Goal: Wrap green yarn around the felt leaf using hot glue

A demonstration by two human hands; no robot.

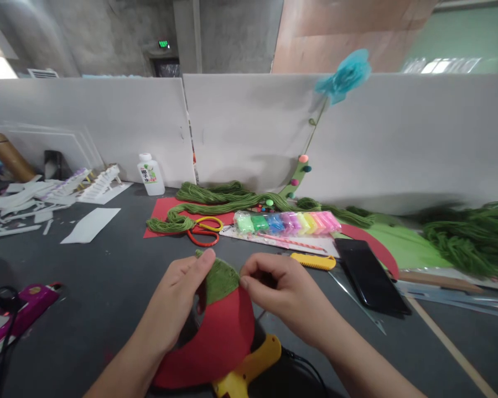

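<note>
A curved red card stands tilted in front of me, its upper end covered by close rows of green yarn. My left hand grips this wrapped end, thumb on top and the other fingers partly hidden behind it. At the opposite edge, where the green meets the bare red, my right hand is closed in a pinch on the yarn; its fingertips hide most of what is between them. Below the card lies a yellow glue gun, partly covered by it.
Behind my hands lie scissors, a skein of green yarn, packs of coloured clay and a yellow cutter. A phone is at right. A white bottle stands by the partition; paper scraps lie left.
</note>
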